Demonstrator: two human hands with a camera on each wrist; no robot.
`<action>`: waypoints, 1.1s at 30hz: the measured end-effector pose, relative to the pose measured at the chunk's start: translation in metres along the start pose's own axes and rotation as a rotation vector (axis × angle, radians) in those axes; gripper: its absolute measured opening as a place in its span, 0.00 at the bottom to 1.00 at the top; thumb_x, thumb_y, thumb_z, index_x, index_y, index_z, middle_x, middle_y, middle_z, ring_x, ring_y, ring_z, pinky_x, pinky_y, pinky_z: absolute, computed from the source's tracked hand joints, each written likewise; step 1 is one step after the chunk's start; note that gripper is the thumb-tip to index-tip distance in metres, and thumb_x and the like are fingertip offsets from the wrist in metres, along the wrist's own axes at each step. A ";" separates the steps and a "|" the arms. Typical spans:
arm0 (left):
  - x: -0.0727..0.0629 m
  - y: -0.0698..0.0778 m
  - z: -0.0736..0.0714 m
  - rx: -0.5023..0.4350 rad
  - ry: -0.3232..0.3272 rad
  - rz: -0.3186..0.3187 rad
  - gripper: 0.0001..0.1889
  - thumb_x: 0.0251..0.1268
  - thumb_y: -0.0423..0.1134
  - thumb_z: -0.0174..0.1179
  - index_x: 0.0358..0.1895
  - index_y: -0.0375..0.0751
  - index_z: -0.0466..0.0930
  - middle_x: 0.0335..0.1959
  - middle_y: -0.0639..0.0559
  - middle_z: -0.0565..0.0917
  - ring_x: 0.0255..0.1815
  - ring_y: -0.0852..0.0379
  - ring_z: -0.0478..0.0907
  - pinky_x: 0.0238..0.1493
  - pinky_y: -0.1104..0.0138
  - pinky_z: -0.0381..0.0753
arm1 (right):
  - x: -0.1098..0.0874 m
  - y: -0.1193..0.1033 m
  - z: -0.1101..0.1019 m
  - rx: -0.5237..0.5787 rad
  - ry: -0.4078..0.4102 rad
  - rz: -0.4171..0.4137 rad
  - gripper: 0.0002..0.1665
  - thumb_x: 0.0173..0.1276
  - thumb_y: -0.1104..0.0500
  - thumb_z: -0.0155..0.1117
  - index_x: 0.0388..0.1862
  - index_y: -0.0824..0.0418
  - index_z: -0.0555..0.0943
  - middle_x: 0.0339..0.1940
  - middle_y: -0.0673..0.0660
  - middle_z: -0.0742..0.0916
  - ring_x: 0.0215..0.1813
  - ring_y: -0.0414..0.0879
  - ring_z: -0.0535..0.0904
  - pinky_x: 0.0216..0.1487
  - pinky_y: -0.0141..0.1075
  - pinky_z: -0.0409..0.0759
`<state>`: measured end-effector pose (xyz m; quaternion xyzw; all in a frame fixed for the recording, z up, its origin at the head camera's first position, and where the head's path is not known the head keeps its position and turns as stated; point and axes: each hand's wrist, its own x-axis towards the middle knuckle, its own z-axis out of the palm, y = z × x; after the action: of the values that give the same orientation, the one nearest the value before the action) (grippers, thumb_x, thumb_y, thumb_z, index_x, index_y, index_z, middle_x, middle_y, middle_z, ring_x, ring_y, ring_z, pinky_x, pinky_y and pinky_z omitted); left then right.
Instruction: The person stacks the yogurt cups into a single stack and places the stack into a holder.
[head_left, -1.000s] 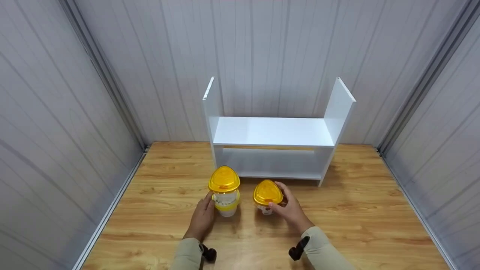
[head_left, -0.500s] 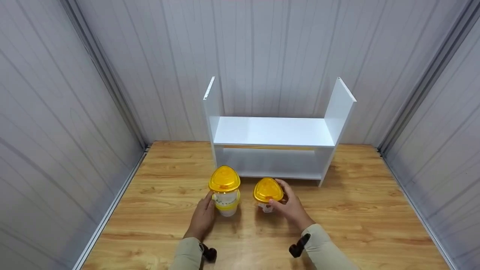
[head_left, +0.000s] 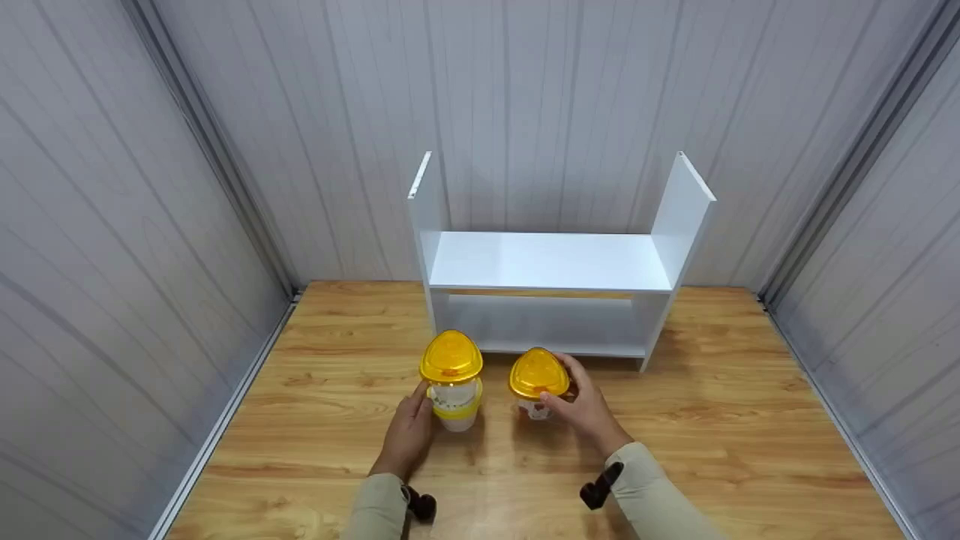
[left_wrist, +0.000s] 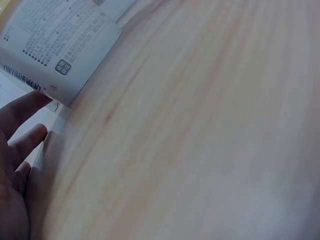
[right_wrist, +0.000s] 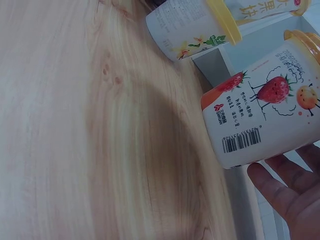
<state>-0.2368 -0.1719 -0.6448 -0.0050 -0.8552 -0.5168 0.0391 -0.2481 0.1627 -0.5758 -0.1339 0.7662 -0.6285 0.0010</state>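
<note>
"What do we see in the right hand (head_left: 590, 414)?"

"We see it pinching a strawberry-printed cup (head_left: 538, 409), thumb on the near side, fingers round the right and back. Its amber lid (head_left: 538, 373) is on, and the right wrist view shows us a barcode (right_wrist: 242, 140) near its base."

"And where is that cup?"

"Over the wooden tabletop (head_left: 352, 360), near the front of the white shelf unit (head_left: 551, 262). We can't tell for certain whether its base touches the wood."

"What about the left hand (head_left: 407, 435)?"

"We find it against the left side of a stack of two cups (head_left: 454, 395), fingers touching. Its thumb is hidden from us, so we can't tell whether it pinches."

"How does the stack stand?"

"Upright, in front of the shelf unit's left end and just beside the strawberry-printed cup, with a gap between. We see a yellow domed lid (head_left: 451, 358) on top, and flowers with green leaves printed on the lower cup (right_wrist: 185, 25)."

"Anything round the wrists?"

"Beige sleeves (head_left: 379, 506), with a small black device (head_left: 422, 507) at each one."
</note>
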 end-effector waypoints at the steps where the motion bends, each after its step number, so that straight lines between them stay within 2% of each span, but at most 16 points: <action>1: 0.000 0.000 0.000 -0.007 -0.001 0.013 0.26 0.84 0.51 0.39 0.80 0.58 0.59 0.76 0.49 0.68 0.79 0.43 0.58 0.79 0.43 0.45 | 0.000 0.000 0.000 -0.003 0.002 -0.004 0.45 0.64 0.60 0.75 0.77 0.56 0.65 0.68 0.60 0.77 0.64 0.55 0.77 0.63 0.45 0.78; 6: 0.000 0.001 0.000 -0.017 -0.007 0.025 0.26 0.84 0.54 0.39 0.80 0.60 0.60 0.76 0.50 0.68 0.78 0.44 0.59 0.79 0.43 0.48 | 0.001 -0.003 -0.002 -0.005 0.020 0.007 0.45 0.64 0.60 0.75 0.77 0.57 0.64 0.69 0.60 0.76 0.65 0.56 0.76 0.66 0.48 0.76; 12: 0.000 0.003 -0.001 -0.021 -0.002 -0.032 0.26 0.84 0.53 0.39 0.80 0.58 0.59 0.76 0.47 0.67 0.78 0.42 0.59 0.76 0.41 0.54 | 0.004 -0.009 -0.002 -0.013 0.042 0.028 0.45 0.64 0.63 0.74 0.77 0.61 0.64 0.70 0.63 0.75 0.67 0.58 0.74 0.69 0.53 0.73; 16: -0.001 0.002 -0.001 -0.006 -0.005 -0.032 0.27 0.84 0.55 0.39 0.80 0.58 0.59 0.77 0.45 0.65 0.79 0.40 0.57 0.77 0.41 0.50 | 0.002 -0.020 -0.004 -0.002 0.039 0.044 0.45 0.65 0.62 0.74 0.77 0.61 0.63 0.71 0.63 0.74 0.68 0.58 0.73 0.69 0.54 0.73; 21: -0.002 0.002 -0.001 0.003 -0.002 -0.059 0.29 0.82 0.60 0.38 0.80 0.61 0.58 0.78 0.44 0.64 0.80 0.39 0.54 0.78 0.41 0.47 | 0.007 -0.015 -0.006 -0.030 0.045 0.037 0.45 0.64 0.57 0.75 0.77 0.56 0.65 0.70 0.60 0.76 0.66 0.56 0.75 0.68 0.52 0.75; 27: -0.003 0.003 0.000 0.014 -0.007 -0.106 0.31 0.79 0.65 0.37 0.80 0.64 0.58 0.78 0.43 0.62 0.80 0.36 0.49 0.76 0.37 0.48 | 0.010 -0.021 -0.007 0.001 0.041 0.034 0.43 0.65 0.59 0.75 0.76 0.55 0.66 0.67 0.60 0.78 0.63 0.55 0.77 0.66 0.51 0.76; 33: -0.003 0.003 -0.001 0.034 -0.016 -0.091 0.32 0.80 0.65 0.35 0.81 0.62 0.56 0.77 0.47 0.65 0.81 0.38 0.50 0.78 0.41 0.46 | 0.014 -0.028 -0.008 0.023 0.042 0.061 0.45 0.64 0.61 0.74 0.77 0.57 0.64 0.68 0.62 0.77 0.66 0.57 0.75 0.69 0.54 0.73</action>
<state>-0.2336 -0.1707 -0.6417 0.0306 -0.8635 -0.5034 0.0087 -0.2572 0.1622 -0.5448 -0.0973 0.7623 -0.6398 0.0054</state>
